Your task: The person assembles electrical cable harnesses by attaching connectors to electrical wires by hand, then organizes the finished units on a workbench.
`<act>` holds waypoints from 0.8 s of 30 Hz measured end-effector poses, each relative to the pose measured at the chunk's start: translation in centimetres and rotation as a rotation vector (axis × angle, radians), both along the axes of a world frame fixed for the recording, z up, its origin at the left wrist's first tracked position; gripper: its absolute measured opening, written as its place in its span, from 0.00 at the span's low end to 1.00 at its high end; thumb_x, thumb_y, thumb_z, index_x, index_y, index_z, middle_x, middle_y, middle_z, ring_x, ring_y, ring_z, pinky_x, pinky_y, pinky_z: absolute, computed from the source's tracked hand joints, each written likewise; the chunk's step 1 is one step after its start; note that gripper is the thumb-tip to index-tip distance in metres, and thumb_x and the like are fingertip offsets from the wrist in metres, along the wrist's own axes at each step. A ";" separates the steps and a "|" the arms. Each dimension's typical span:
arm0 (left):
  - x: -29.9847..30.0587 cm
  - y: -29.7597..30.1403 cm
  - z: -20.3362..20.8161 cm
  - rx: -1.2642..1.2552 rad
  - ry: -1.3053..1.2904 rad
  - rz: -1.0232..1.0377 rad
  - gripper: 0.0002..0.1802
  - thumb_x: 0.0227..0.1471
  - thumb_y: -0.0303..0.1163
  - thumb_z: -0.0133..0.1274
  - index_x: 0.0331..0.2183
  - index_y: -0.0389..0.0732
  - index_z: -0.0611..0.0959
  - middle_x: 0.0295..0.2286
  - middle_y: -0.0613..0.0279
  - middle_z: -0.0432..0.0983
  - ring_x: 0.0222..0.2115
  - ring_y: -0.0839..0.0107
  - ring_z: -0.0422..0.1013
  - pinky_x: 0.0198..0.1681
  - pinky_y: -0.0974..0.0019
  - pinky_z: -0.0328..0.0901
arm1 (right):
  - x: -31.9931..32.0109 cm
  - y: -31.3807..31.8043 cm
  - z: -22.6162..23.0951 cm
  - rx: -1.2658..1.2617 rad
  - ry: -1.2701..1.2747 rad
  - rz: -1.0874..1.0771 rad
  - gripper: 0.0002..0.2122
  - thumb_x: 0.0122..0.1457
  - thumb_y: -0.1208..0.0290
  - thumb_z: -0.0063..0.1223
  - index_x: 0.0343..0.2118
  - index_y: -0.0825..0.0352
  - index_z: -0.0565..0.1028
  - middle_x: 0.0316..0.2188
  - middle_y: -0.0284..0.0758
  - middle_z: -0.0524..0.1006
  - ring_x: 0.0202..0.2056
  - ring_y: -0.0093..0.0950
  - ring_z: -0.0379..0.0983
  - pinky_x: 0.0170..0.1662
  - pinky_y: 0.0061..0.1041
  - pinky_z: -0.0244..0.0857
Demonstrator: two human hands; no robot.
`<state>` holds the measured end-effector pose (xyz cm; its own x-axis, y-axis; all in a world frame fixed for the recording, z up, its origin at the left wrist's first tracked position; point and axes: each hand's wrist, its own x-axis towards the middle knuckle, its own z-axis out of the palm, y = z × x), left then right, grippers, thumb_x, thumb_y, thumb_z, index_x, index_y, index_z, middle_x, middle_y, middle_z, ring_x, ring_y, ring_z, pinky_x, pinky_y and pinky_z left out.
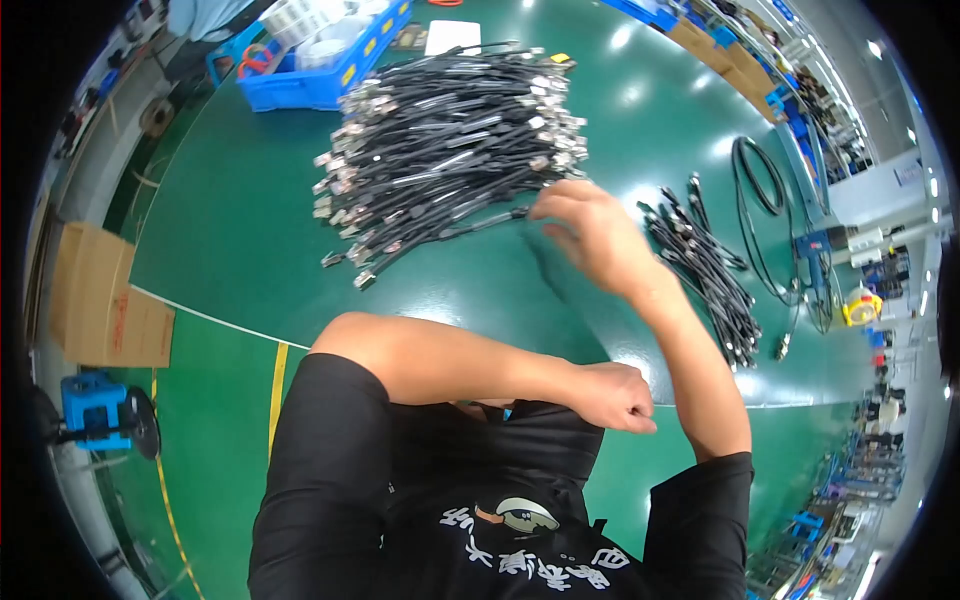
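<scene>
A wide heap of short black cables [440, 140] with metal connectors lies across the middle of the green table. My right hand [590, 235] reaches to the heap's near right side. Its bent fingers meet the end of one black cable [470, 229], which lies slanted along the heap's near edge. The grip itself is partly hidden. Across my body, close to the table's near edge, my left hand [615, 397] is curled into a fist, with nothing showing out of it. To the right of my right hand sits a smaller bundle of black cables [705, 275].
A blue bin [300, 90] with white items stands at the far left, beside a white sheet [453, 37]. On the right lie a coiled black cable [762, 180] and a blue power tool [815, 255]. A cardboard box [105, 300] stands left of the table.
</scene>
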<state>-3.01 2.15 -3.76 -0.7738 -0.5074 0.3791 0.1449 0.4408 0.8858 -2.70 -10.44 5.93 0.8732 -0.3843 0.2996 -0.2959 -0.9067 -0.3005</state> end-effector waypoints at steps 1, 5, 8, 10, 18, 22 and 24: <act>0.0 -0.2 0.2 -0.056 -0.051 -0.018 0.27 0.61 0.43 0.57 0.19 0.33 0.72 0.17 0.46 0.66 0.20 0.50 0.67 0.29 0.45 0.60 | 1.9 0.5 -0.6 0.021 0.093 0.017 0.13 0.53 0.80 0.65 0.43 0.69 0.80 0.45 0.42 0.81 0.51 0.47 0.76 0.55 0.42 0.71; -0.4 0.1 -0.5 -0.145 0.043 0.017 0.25 0.62 0.42 0.54 0.19 0.34 0.74 0.20 0.49 0.74 0.27 0.48 0.71 0.35 0.47 0.66 | 6.6 1.2 -3.3 0.083 0.134 0.092 0.09 0.55 0.79 0.63 0.40 0.70 0.78 0.39 0.43 0.78 0.45 0.46 0.76 0.50 0.44 0.70; -0.5 -0.2 -0.1 -0.153 0.014 -0.004 0.25 0.62 0.42 0.54 0.21 0.33 0.75 0.21 0.47 0.73 0.26 0.46 0.71 0.34 0.47 0.65 | 5.7 1.3 -2.5 0.064 0.106 0.161 0.08 0.58 0.79 0.61 0.40 0.70 0.77 0.36 0.43 0.77 0.42 0.48 0.76 0.45 0.45 0.70; -0.5 -0.4 -0.2 -0.159 -0.006 -0.002 0.25 0.62 0.43 0.55 0.21 0.33 0.75 0.21 0.46 0.73 0.26 0.45 0.70 0.34 0.46 0.65 | 4.4 1.7 0.0 0.092 0.118 0.127 0.08 0.59 0.78 0.60 0.40 0.70 0.77 0.36 0.44 0.77 0.40 0.50 0.76 0.43 0.45 0.70; 0.3 -0.6 0.4 0.128 0.002 0.002 0.20 0.65 0.43 0.55 0.29 0.35 0.81 0.23 0.53 0.76 0.23 0.60 0.71 0.31 0.53 0.66 | -8.2 6.1 6.9 0.066 0.093 -0.376 0.10 0.61 0.70 0.66 0.38 0.72 0.81 0.30 0.44 0.80 0.30 0.45 0.76 0.35 0.36 0.69; 1.0 -1.4 0.6 0.658 0.255 0.040 0.10 0.65 0.35 0.57 0.40 0.39 0.80 0.29 0.67 0.75 0.28 0.77 0.68 0.31 0.68 0.65 | -16.6 10.9 6.7 0.182 -0.078 -0.674 0.08 0.61 0.72 0.65 0.38 0.72 0.82 0.28 0.44 0.80 0.28 0.41 0.76 0.34 0.35 0.69; 1.9 -2.1 0.7 0.655 0.310 -0.007 0.10 0.68 0.36 0.54 0.44 0.39 0.77 0.31 0.71 0.70 0.26 0.82 0.62 0.30 0.73 0.59 | -19.8 13.2 5.9 0.225 -0.082 -0.807 0.07 0.62 0.73 0.64 0.38 0.73 0.82 0.28 0.45 0.80 0.28 0.38 0.76 0.34 0.34 0.69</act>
